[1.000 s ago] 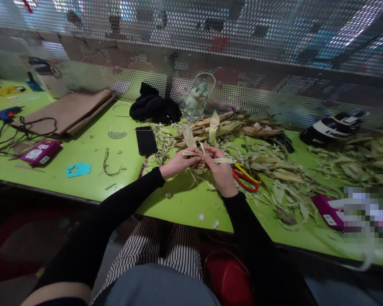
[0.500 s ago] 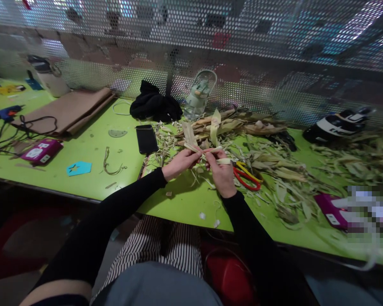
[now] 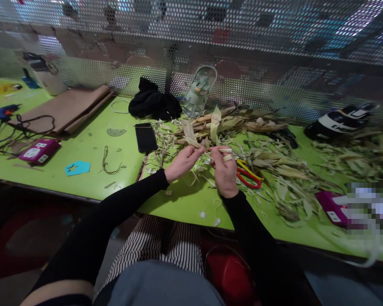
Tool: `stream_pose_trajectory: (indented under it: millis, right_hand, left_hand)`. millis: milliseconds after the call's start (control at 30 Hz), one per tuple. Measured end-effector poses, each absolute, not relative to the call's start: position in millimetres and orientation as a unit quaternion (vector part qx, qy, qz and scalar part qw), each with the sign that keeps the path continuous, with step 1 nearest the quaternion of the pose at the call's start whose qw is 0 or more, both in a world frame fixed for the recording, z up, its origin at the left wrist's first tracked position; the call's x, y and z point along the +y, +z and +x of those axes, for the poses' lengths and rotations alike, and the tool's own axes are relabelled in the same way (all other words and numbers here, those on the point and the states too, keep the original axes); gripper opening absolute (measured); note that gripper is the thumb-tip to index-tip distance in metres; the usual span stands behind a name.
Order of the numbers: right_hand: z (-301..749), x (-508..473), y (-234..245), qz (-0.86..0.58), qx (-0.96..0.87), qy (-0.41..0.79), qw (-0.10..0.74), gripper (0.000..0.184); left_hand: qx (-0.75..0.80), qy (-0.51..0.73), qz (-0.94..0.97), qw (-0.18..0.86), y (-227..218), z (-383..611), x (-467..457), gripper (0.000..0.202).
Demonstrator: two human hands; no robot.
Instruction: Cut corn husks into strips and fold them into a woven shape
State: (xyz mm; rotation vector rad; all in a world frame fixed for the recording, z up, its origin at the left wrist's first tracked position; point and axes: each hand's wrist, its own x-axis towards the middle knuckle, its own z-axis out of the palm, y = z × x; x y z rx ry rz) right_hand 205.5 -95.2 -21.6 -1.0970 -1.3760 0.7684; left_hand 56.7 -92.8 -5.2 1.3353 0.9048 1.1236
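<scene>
Both my hands meet over the green table point(image 3: 92, 148), above a litter of dried corn husks point(image 3: 242, 127). My left hand point(image 3: 182, 162) pinches one end of a pale husk strip point(image 3: 221, 150). My right hand point(image 3: 224, 170) is closed on the same strip, which is wound round its fingers. Just right of my right hand lie scissors point(image 3: 249, 175) with red and yellow handles. A black phone point(image 3: 146, 137) lies flat to the left of my left hand.
A clear water bottle point(image 3: 200, 90) and a black cloth point(image 3: 153, 104) stand at the back by the perforated metal screen. Brown paper point(image 3: 67, 109), a glue gun point(image 3: 1, 112), a cable, a magenta box point(image 3: 38, 149) and a blue paper shape point(image 3: 78, 167) lie to the left. Another magenta box point(image 3: 330, 204) sits on the right.
The husk strip, held stretched between both hands before, is now wrapped closer round my right fingers. Both hands have lifted slightly away from me.
</scene>
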Motion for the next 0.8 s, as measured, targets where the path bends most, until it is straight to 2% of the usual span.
stream_pose_trajectory:
  millis: [267,400,633,800]
  right_hand:
    - [208.0,-90.6,-28.3,-0.470,-0.585,0.336,0.569,0.034]
    - [210.7,-90.8,-25.5,-0.466,-0.602,0.347,0.548,0.036]
    - [213.4,-96.6,-15.8,-0.471,-0.640,0.302,0.527,0.041]
    - [212.6,-100.0,-13.7,-0.492,-0.615,0.299,0.539,0.042]
  left_hand:
    - [0.354,0.436,0.535,0.631,3.5,49.0,-97.8,0.025]
    - [0.311,0.429,0.613,0.586,-3.2,45.7,-90.7,0.035]
    - [0.368,0.399,0.707,0.453,-6.0,45.1,-90.3,0.028]
    - [0.377,0.427,0.691,0.444,-8.9,45.9,-89.1,0.027]
